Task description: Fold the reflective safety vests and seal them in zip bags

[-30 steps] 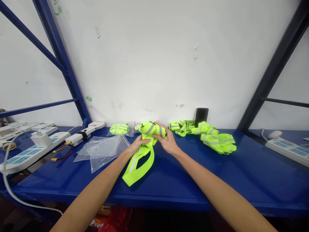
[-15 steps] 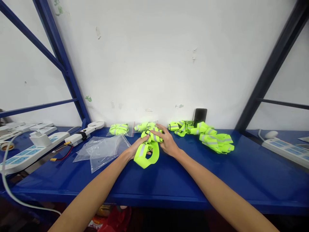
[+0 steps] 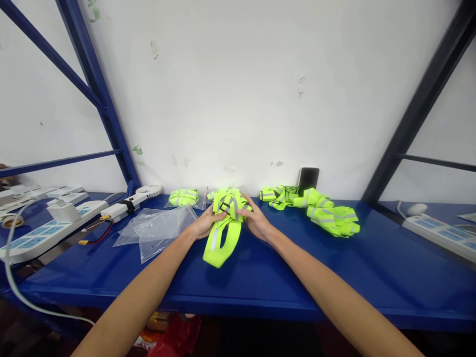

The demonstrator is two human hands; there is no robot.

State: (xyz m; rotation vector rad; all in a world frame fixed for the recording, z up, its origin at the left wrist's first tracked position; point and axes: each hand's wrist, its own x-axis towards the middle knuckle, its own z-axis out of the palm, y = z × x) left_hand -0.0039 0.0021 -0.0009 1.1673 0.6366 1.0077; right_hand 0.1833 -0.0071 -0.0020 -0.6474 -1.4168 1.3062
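Between my hands, above the blue table (image 3: 282,277), is a bundled neon-yellow reflective strap (image 3: 231,206) with grey stripes and a black buckle. A loop of it hangs down toward the table's front. My left hand (image 3: 204,223) grips the bundle's left side, thumb near the buckle. My right hand (image 3: 257,219) holds the right side, its thumb on the front and its fingers behind, partly hidden. Just beyond the bundle lies another neon strap in a clear bag, mostly covered from view. Flat clear plastic bags (image 3: 158,229) lie left of my left hand.
A bagged neon strap (image 3: 184,197) lies near the wall. Loose neon straps (image 3: 332,218) are heaped at right, before a black upright object (image 3: 308,177). At left are a small white fan (image 3: 148,191), a power strip (image 3: 48,233) and cables. Blue frame posts (image 3: 100,94) rise at the sides.
Both hands have shifted on the strap bundle and now hold it from either side, with the buckle facing me. The right hand has moved down from the top; the hanging loop reaches slightly lower.
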